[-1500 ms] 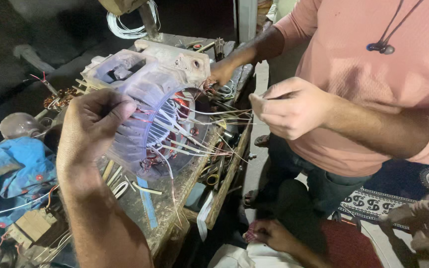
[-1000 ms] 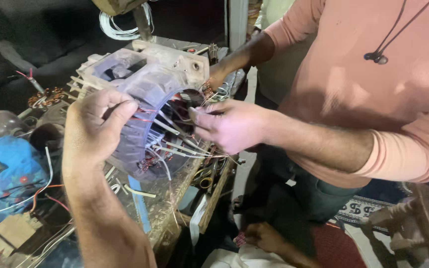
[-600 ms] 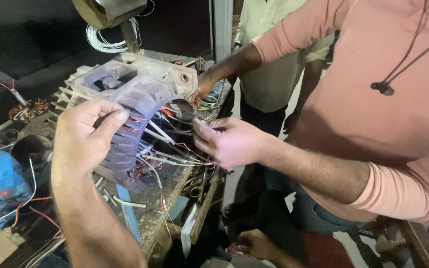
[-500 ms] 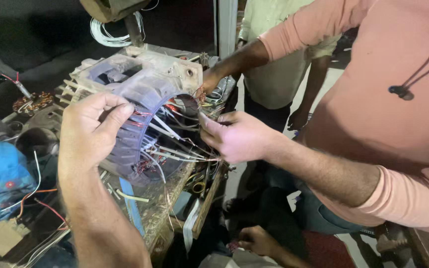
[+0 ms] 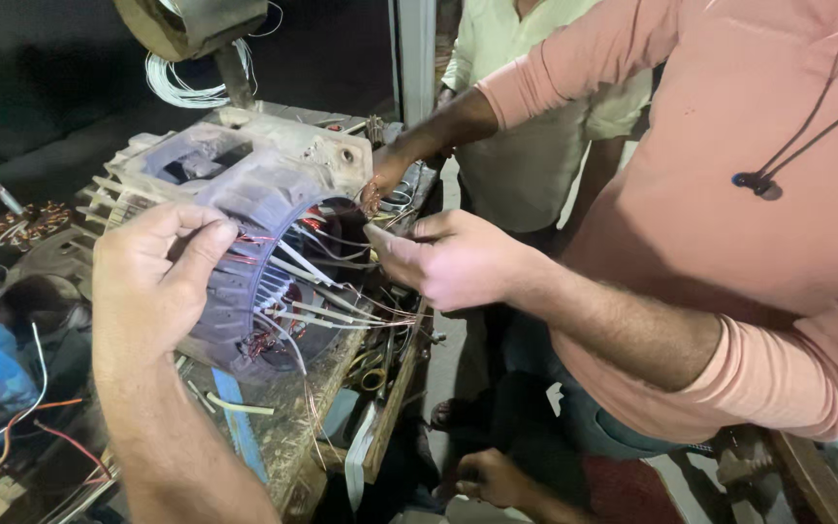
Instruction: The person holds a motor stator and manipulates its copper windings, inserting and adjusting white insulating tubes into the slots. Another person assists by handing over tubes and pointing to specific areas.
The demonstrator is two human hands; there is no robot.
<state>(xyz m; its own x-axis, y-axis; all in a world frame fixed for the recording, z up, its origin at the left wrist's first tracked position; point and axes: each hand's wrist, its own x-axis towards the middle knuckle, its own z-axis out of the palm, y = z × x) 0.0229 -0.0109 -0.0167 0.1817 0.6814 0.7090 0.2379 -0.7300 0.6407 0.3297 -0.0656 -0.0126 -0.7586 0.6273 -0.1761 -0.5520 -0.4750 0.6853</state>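
Up close, the left hand (image 5: 152, 286) is seen pinching the front rim of the grey motor stator (image 5: 244, 233), which is lying on its side on the cluttered wooden workbench (image 5: 317, 417). The wearer's right hand is not shown. A co-worker's hand (image 5: 443, 257) is closed on copper wire leads (image 5: 341, 315) drawn out of the stator bore.

Grey finned motor stator (image 5: 244, 213) lies sideways on workbench (image 5: 298, 427), wires protruding.
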